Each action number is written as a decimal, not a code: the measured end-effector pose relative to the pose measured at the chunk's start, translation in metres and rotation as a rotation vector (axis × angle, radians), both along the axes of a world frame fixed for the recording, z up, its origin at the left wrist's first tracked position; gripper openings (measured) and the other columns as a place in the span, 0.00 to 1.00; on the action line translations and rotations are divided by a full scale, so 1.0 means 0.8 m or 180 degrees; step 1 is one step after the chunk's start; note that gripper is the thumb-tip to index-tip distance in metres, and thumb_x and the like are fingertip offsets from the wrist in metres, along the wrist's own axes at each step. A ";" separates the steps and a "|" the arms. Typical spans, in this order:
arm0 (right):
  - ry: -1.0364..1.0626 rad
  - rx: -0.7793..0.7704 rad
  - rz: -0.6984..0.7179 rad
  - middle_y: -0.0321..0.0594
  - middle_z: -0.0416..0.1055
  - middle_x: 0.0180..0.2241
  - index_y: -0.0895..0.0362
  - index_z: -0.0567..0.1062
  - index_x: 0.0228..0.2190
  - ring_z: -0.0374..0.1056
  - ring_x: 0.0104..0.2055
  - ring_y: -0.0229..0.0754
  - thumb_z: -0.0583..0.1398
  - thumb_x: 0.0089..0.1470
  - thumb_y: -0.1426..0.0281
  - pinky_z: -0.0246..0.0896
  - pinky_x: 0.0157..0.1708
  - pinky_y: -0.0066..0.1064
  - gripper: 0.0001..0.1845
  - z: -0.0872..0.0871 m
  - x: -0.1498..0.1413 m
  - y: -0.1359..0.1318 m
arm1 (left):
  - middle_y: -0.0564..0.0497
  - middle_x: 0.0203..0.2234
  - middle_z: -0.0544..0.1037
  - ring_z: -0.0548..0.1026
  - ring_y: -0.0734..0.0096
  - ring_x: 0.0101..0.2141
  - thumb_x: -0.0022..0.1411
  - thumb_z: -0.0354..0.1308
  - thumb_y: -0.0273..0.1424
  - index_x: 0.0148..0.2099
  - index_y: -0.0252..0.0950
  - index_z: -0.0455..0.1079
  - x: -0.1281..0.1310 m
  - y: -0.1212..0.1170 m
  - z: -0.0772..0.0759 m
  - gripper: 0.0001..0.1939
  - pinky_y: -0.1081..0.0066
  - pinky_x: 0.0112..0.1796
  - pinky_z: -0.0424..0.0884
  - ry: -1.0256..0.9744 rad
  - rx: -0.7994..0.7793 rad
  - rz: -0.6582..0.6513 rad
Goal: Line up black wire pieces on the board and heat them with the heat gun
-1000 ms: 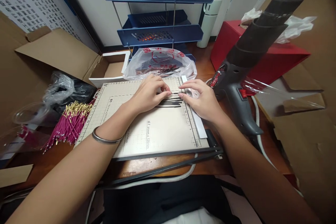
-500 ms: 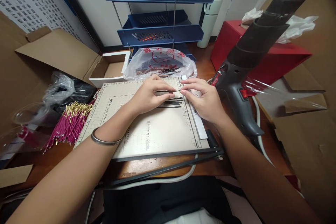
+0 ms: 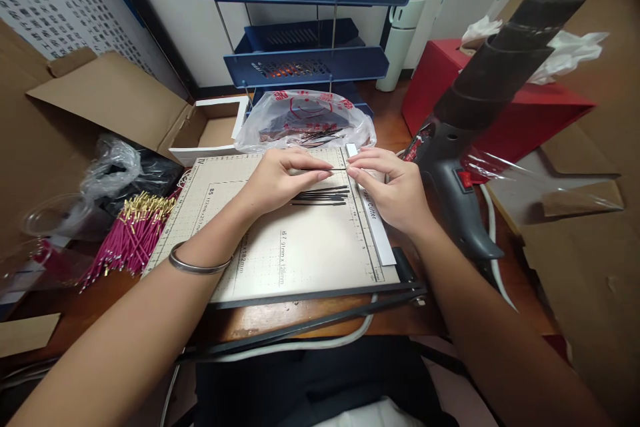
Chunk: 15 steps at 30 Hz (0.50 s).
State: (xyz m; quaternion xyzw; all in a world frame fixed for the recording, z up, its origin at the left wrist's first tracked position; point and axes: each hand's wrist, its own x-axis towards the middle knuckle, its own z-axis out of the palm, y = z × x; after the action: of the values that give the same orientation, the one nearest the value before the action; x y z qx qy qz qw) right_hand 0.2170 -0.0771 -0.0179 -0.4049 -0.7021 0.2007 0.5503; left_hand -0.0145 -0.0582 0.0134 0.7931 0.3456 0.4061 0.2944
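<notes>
L hand (image 3: 280, 180): thumb + index pinching one thin, straight black strand (image 3: 340, 169); R hand (image 3: 393, 187) pinching same strand at its R end, fingertips close together. Strand spans betw. the hands over far R part of the cream, gridded cutter board (image 3: 315, 247); can't tell if it touches the surface. Row of short black strands (image 3: 325, 197) lies on board, nearer wearer than the pinched one; L ends hidden by L hand, count unclear. Containers: clear plastic bag w/ red print (image 3: 310, 110), just beyond board's far edge, holds loose black strands (image 3: 323, 138), partly blurred by film. White-rimmed brown cardboard box (image 3: 215, 133), beyond board's far L corner, lid up, brown floor partly visible. Red tissue box (image 3: 435, 87), beyond board to R, white tissue out of top; part blocked by dark grey, ribbed-nozzle heat gun (image 3: 455, 180) R of board, nozzle cut off by frame. Dark blue slotted rack (image 3: 300, 67), behind bag, top cut off; orange item behind slots, ID unclear. Round clear plastic tub (image 3: 60, 217), well L of board, contents hard to make out. White printed strip (image 3: 377, 233) along board's R edge: "Cutter" legible, rest hidden by R hand.
</notes>
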 end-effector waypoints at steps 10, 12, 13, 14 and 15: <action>0.0316 -0.0233 0.0241 0.40 0.85 0.43 0.49 0.87 0.32 0.79 0.51 0.48 0.71 0.56 0.61 0.71 0.59 0.47 0.06 0.003 -0.001 -0.002 | 0.45 0.39 0.88 0.86 0.60 0.41 0.64 0.72 0.43 0.44 0.39 0.87 0.000 -0.002 0.006 0.14 0.67 0.45 0.80 -0.0171 -0.0599 -0.0328; 0.0297 -0.0258 0.0255 0.41 0.85 0.43 0.49 0.87 0.32 0.79 0.51 0.48 0.71 0.57 0.62 0.71 0.60 0.48 0.05 0.003 -0.001 -0.003 | 0.44 0.39 0.88 0.85 0.61 0.41 0.66 0.70 0.45 0.44 0.37 0.87 0.000 -0.003 0.007 0.16 0.67 0.44 0.80 -0.0088 -0.0585 -0.0377; 0.0290 -0.0265 0.0260 0.41 0.85 0.43 0.49 0.87 0.32 0.79 0.51 0.49 0.71 0.57 0.62 0.71 0.60 0.48 0.05 0.003 -0.001 -0.003 | 0.44 0.40 0.88 0.85 0.61 0.40 0.67 0.69 0.46 0.44 0.37 0.87 -0.001 -0.003 0.007 0.17 0.67 0.44 0.79 -0.0051 -0.0584 -0.0399; 0.0285 -0.0270 0.0260 0.41 0.85 0.43 0.49 0.87 0.32 0.79 0.51 0.49 0.71 0.57 0.62 0.71 0.60 0.48 0.05 0.003 0.000 -0.003 | 0.44 0.40 0.88 0.85 0.62 0.39 0.68 0.67 0.46 0.44 0.37 0.87 -0.001 -0.004 0.008 0.18 0.68 0.43 0.79 -0.0024 -0.0590 -0.0417; 0.0278 -0.0280 0.0253 0.41 0.85 0.43 0.49 0.87 0.32 0.79 0.51 0.49 0.71 0.57 0.62 0.71 0.60 0.48 0.05 0.003 0.000 -0.003 | 0.44 0.40 0.88 0.84 0.63 0.39 0.69 0.66 0.47 0.45 0.36 0.87 -0.001 -0.005 0.008 0.19 0.68 0.42 0.79 -0.0007 -0.0607 -0.0436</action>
State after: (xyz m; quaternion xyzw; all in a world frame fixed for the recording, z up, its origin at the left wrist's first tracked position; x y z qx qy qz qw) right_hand 0.2168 -0.0792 -0.0155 -0.3914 -0.6835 0.2705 0.5536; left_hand -0.0152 -0.0620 0.0199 0.7828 0.3273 0.3512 0.3959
